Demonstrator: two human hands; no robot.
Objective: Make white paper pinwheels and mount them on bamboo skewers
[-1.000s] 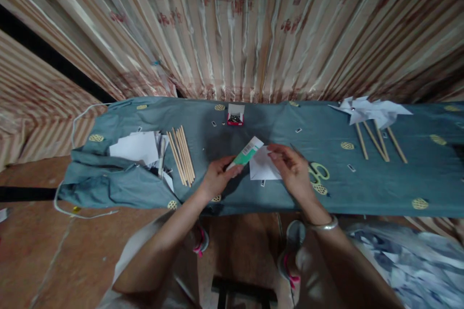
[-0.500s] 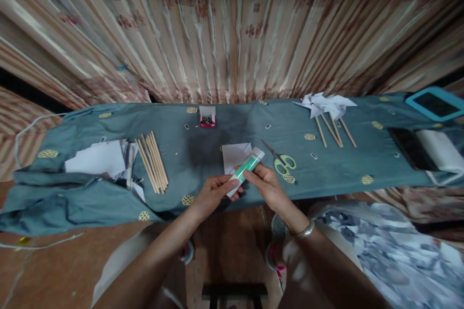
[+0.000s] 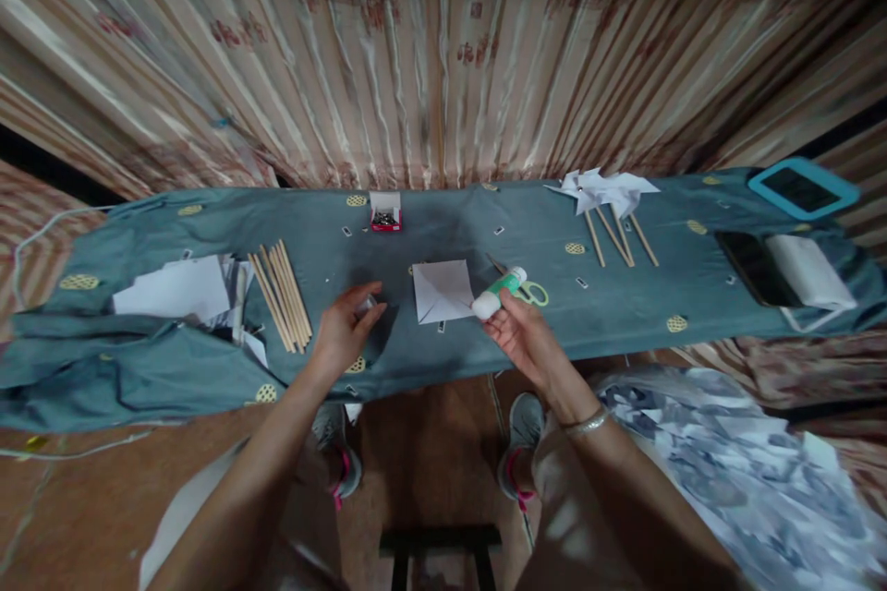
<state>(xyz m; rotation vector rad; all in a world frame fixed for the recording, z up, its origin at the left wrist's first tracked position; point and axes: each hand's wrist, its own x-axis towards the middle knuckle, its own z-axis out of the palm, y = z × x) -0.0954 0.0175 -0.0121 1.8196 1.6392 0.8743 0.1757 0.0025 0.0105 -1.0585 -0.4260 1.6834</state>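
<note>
My right hand [image 3: 523, 332] is closed around a green and white glue stick [image 3: 509, 284], its white end tilted down to the left above the table. Between the fingertips of my left hand [image 3: 346, 323] is a small pale cap [image 3: 367, 303], partly hidden by the fingers. A square sheet of white paper [image 3: 443, 288] with crease lines lies flat between my hands. Behind the glue stick rest scissors [image 3: 533, 293] with light green handles, partly covered by it.
Wooden sticks [image 3: 281, 295] and stacked white paper [image 3: 176, 291] lie left. A red box of small metal pins [image 3: 386, 214] stands behind. Paper pinwheels [image 3: 602, 192], a dark phone [image 3: 755, 268] and a blue-framed tablet [image 3: 804, 187] are right. A bag of paper scraps [image 3: 735, 471] stands below.
My hands have moved apart. The left hand went left with the cap, while the right keeps the glue stick, now turned and uncovering the paper square.
</note>
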